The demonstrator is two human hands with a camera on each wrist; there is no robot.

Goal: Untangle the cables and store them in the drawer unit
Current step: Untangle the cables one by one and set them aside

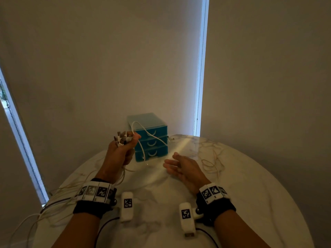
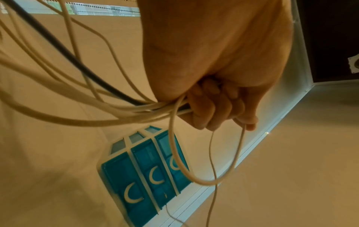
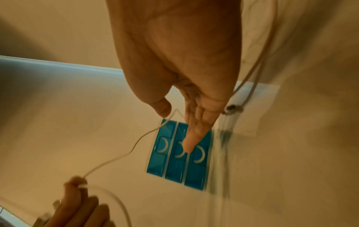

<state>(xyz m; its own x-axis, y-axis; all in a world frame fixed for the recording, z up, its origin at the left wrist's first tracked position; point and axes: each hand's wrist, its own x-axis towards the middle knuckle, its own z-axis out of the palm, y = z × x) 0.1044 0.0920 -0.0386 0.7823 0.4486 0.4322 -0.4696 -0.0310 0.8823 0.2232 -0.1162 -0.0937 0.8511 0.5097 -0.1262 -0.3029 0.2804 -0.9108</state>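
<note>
My left hand [image 1: 123, 149] is raised in front of the drawer unit and grips a bundle of cables [image 2: 108, 107], mostly white with one black; their plug ends [image 1: 121, 137] stick up out of the fist. One white cable [image 1: 143, 133] loops out from the fist across the drawers. The teal drawer unit [image 1: 150, 138] has three drawers, all closed, and stands at the far edge of the table. My right hand [image 1: 179, 165] hovers over the table to the right of the unit, fingers straight, holding nothing. More white cable [image 1: 211, 163] lies on the table beyond it.
The round marble table [image 1: 161, 203] has its edge close on the left, where cables [image 1: 44, 206] trail off it. Blinds hang behind, with bright window gaps at left [image 1: 19, 140] and right [image 1: 200, 68]. A loose plug end [image 1: 172, 138] lies right of the drawers.
</note>
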